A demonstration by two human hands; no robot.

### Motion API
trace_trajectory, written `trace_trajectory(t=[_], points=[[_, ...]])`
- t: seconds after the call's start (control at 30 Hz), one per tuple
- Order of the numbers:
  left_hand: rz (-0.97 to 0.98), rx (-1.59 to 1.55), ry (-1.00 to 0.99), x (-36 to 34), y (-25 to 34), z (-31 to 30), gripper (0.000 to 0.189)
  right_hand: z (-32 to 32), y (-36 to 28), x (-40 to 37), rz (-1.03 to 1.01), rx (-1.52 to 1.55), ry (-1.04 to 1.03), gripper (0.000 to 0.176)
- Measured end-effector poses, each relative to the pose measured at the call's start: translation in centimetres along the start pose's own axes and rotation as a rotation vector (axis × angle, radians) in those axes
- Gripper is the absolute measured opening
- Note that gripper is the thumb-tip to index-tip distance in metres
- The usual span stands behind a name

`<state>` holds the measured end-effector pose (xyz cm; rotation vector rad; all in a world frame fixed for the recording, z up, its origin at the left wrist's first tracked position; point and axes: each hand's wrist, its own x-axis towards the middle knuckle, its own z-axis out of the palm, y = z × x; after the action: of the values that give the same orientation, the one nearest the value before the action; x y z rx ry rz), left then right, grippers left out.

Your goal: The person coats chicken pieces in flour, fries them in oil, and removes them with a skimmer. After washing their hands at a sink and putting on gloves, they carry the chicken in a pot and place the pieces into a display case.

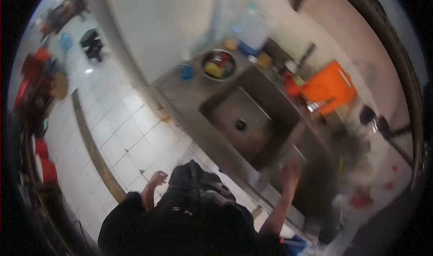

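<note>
My left hand (158,178) hangs beside my body over the tiled floor, fingers loosely apart with nothing in them. Reaching forward, my right hand (291,168) is over the metal counter at the near right corner of the sink (241,107). Its fingers are smeared by motion, and I cannot tell whether they hold anything. A thin pale streak (299,152) shows just beyond the fingertips. The square basin has a dark drain (241,125) in its floor.
Behind the sink stand a metal bowl (218,65) with coloured items, a blue bottle (186,71) and a large clear water jug (252,32). An orange plastic board or container (331,88) leans at the wall. White floor tiles (124,138) run along the counter's left side.
</note>
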<state>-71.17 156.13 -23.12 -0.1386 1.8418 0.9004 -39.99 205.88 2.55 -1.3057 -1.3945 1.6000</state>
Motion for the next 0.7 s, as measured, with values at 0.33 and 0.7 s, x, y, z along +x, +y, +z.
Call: trace_trajectory(t=[0.33, 0.7], points=[[-0.108, -0.256, -0.036, -0.1, -0.5, 4.1, 0.028, 0.8, -3.5, 27.4, 0.103, 0.670, -0.075, 0.049], [-0.134, -0.270, 0.325, -5.9, 0.7, 6.4, 0.033, -9.0, 3.4, 47.7, 0.301, 0.989, 0.176, 0.030]])
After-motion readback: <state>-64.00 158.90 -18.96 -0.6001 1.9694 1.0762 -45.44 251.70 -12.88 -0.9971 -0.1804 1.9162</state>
